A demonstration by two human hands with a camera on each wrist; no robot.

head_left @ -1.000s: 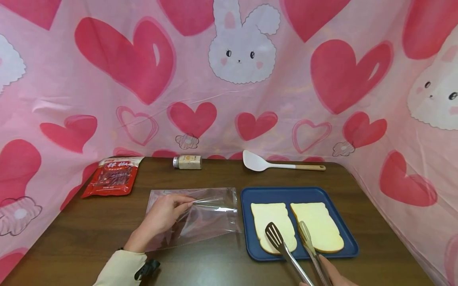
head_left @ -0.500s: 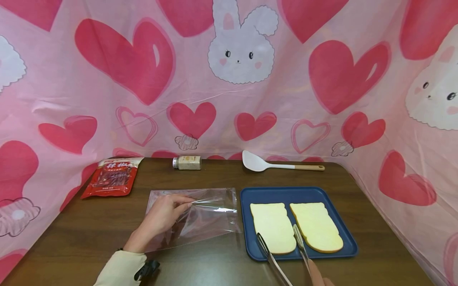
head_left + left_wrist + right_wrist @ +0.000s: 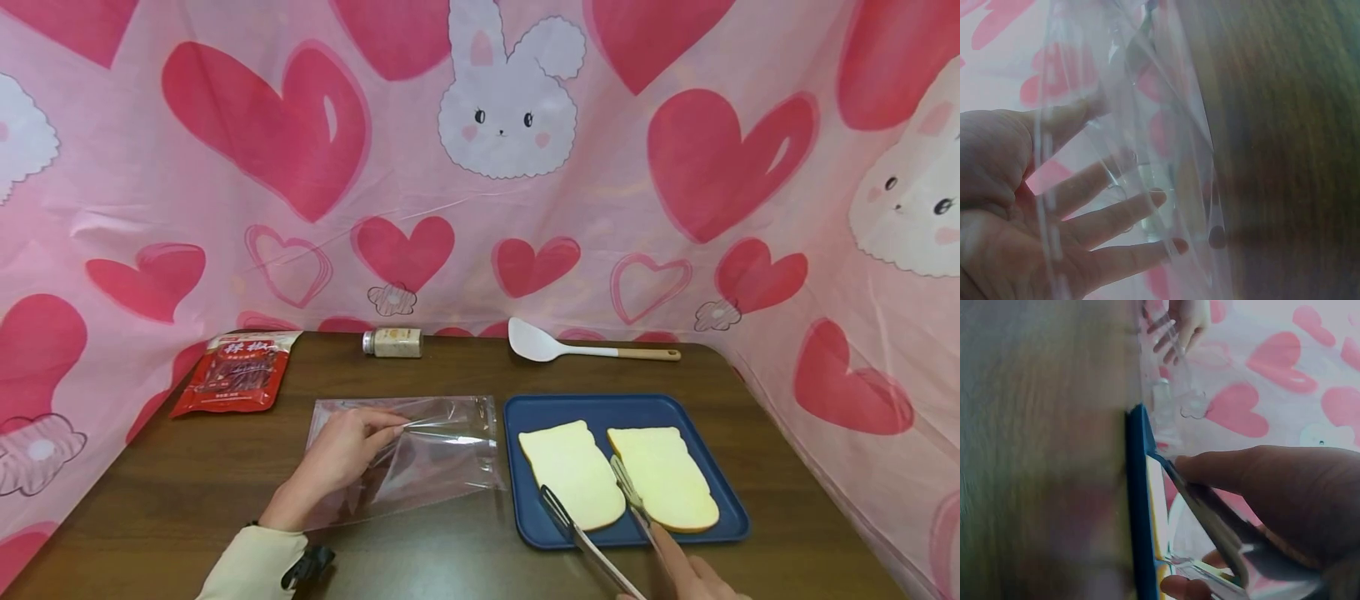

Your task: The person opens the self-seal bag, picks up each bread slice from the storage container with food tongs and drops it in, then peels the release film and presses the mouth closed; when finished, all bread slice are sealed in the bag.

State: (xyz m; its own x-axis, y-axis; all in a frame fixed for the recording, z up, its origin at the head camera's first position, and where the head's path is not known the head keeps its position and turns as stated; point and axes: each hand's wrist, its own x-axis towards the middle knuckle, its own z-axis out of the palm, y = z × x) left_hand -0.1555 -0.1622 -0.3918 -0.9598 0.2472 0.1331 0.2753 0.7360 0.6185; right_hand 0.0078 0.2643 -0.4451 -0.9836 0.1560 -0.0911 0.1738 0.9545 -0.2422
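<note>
A slice of pale bread (image 3: 573,475) sits askew on the left side of a blue tray (image 3: 585,408), its top edge slanting. Metal tongs (image 3: 588,546) straddle it: one slotted tip is at its lower left edge, the other is along its right side, next to a second slice (image 3: 666,479). From this angle it is hard to say whether the first slice lies flat or is slightly raised.

The right hand (image 3: 686,573) reaches in from the bottom edge with its fingers and thumb wrapped around the tongs. Well apart from it, the left hand (image 3: 347,450) pinches the film of a clear plastic bag (image 3: 450,458) between thumb and fingertips. The bag lies just left of the tray. A cream sleeve (image 3: 255,565) covers the left forearm.

Farther back on the dark wood table (image 3: 420,558) are a red packet (image 3: 236,373) at the left, a small jar (image 3: 395,342) lying on its side, and a white spatula (image 3: 534,342) with a wooden handle. Behind them hangs pink cloth (image 3: 420,183) printed with hearts and white rabbits.
</note>
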